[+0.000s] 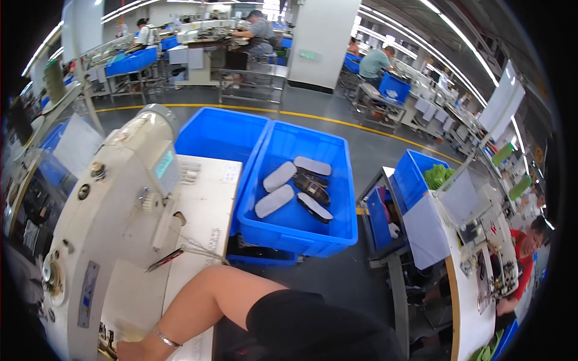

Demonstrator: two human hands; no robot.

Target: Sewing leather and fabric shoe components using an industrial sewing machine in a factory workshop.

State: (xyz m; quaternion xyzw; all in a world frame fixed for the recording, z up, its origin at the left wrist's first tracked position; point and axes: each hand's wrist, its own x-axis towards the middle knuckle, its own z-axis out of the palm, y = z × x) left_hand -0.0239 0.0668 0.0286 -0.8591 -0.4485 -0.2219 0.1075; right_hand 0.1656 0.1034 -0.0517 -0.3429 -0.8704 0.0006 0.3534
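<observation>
My right arm (pixel 211 298), in a black short sleeve, bends across the white table of a sewing machine (pixel 114 198). At the lower edge my right hand (pixel 133 350), with a bracelet at the wrist, is beside the needle end of the machine; its fingers are mostly cut off. What it may hold does not show. On the machine bed lies a slim pointed tool (pixel 165 259) in red and dark metal. Beyond the table, a blue bin (pixel 295 231) holds several shoe pieces (pixel 280 177) with pale grey bottoms and black sides. My left hand is out of the picture.
A second blue bin (pixel 223 123) adjoins the first. Off to the right stand another sewing table (pixel 460 289) with a co-worker in a red top (pixel 525 271), and a blue crate (pixel 415 174) near green leaves. A wide pillar (pixel 322 45) rises behind; other people sit at machines.
</observation>
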